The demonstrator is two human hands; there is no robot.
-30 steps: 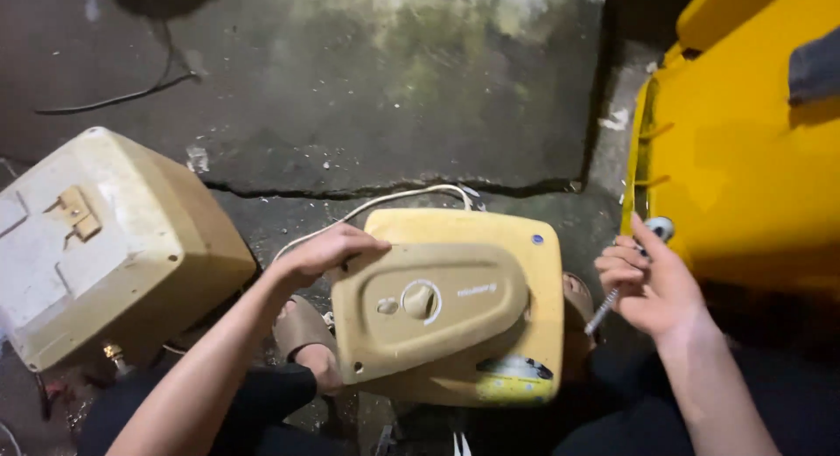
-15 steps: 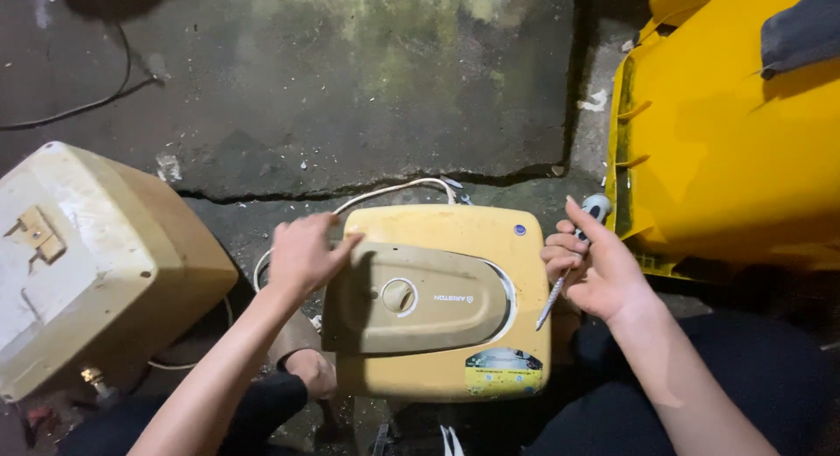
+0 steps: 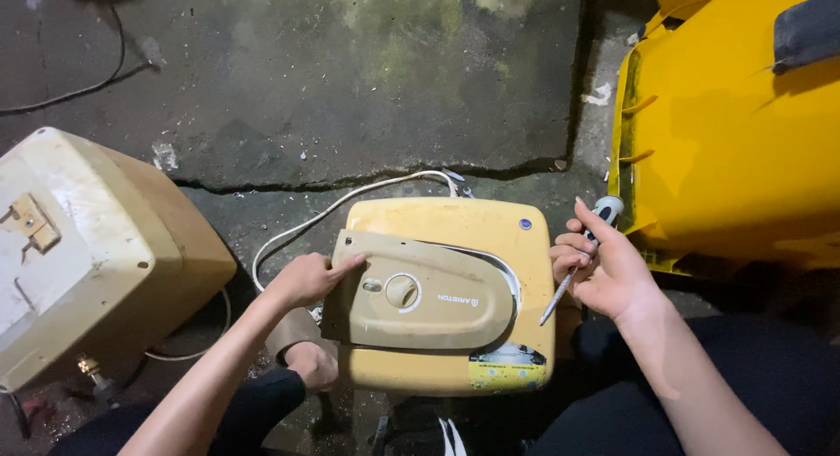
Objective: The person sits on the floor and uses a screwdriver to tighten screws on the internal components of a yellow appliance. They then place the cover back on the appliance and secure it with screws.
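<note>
Our left hand (image 3: 308, 279) lies curled against the left edge of the beige front panel (image 3: 420, 291), fingers pressed together and the index stretched along the panel's upper corner; a second ago it lay further up over that corner, so it has slid down to grip the side. The panel sits askew on the yellowed water heater (image 3: 455, 237), its left end jutting past the casing, and this tilt looks much as it did before, which we take to mean the cover is loose but not yet off. Our right hand (image 3: 608, 272) has dropped closer to the heater's right side and pinches a screwdriver (image 3: 579, 260) between thumb and bent fingers, handle up near the yellow bin (image 3: 735, 132), tip pointing down just beside the casing without touching it. A white cord (image 3: 350, 200) runs from behind the heater across the cracked concrete floor (image 3: 367, 88). A second, larger heater (image 3: 87, 246) lies well apart at the left.
</note>
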